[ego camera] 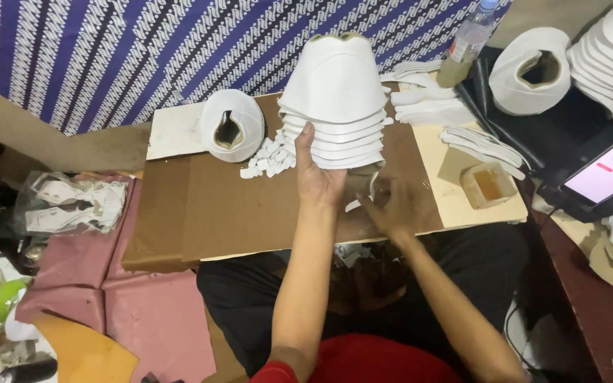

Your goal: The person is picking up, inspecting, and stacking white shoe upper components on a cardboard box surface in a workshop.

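A brown cardboard bench (235, 213) rests across the person's lap. A stack of white curved pieces (335, 99) stands at its middle. Left of the stack lies a single white curved piece (232, 125) beside a white sheet (175, 131), with small white scraps (267, 159) between. Right of the stack lie white strips (431, 106), more strips (480, 145) and a small tub of yellowish glue (489, 184) on a pale board (455, 206).

Board open at left, crowded at right

Bare brown board (235, 220) left of the stack (335, 99); white scraps (267, 159) and roll (232, 126) behind, glue tub (487, 184) and strips (480, 145) block the right.
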